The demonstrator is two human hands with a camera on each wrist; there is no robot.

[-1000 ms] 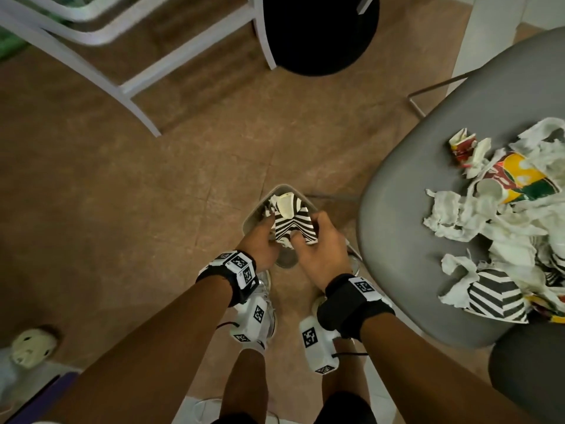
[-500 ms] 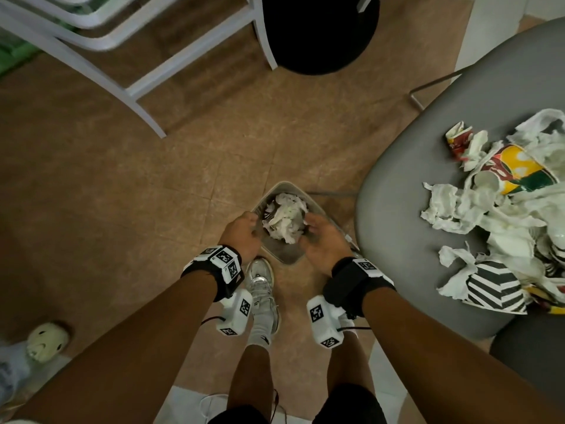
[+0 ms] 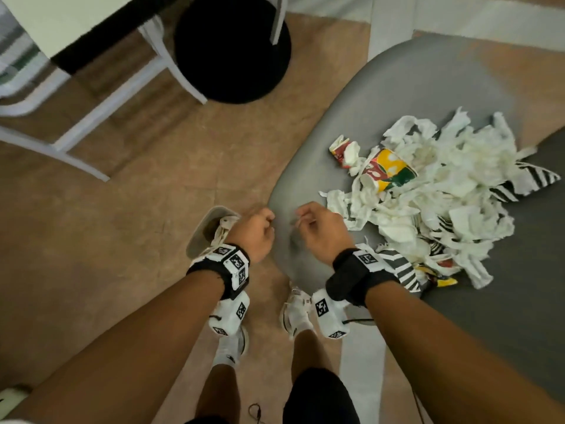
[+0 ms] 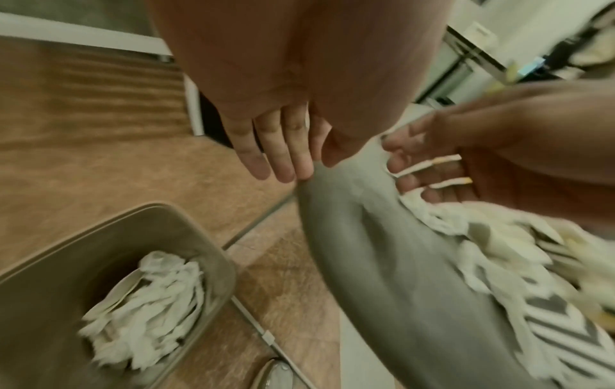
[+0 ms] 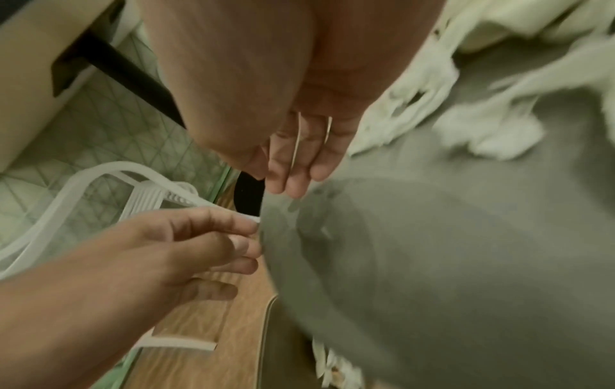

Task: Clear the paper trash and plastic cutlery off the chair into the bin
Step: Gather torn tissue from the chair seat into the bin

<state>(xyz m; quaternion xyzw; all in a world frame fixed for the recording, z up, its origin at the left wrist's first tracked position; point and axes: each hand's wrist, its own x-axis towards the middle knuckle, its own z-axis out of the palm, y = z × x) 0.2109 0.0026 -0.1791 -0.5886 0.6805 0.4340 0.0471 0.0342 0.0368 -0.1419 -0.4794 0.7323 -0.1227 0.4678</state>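
The grey chair [image 3: 397, 96] carries a heap of torn white paper [image 3: 428, 203], a crushed printed paper cup [image 3: 388, 172] and striped scraps [image 3: 397, 270]. I cannot make out any plastic cutlery in the heap. The beige bin [image 3: 198, 237] stands on the floor left of the seat, half hidden under my left hand [image 3: 256, 231]. In the left wrist view the bin [image 4: 100, 218] holds crumpled paper [image 4: 143, 297]. My left hand [image 4: 276, 152] hangs empty at the seat's left edge, fingers relaxed. My right hand [image 3: 318, 228] hovers empty over the seat, just left of the heap, fingers [image 5: 296, 163] loose.
A black round base [image 3: 232, 47] and a white frame [image 3: 91, 117] stand on the brown floor beyond the bin. My feet in white shoes [image 3: 296, 313] are under the seat's near edge. A darker grey seat [image 3: 519, 301] lies at the right.
Both hands released the striped paper wad into the bin, then rose and moved right to the chair's edge. They are now empty.
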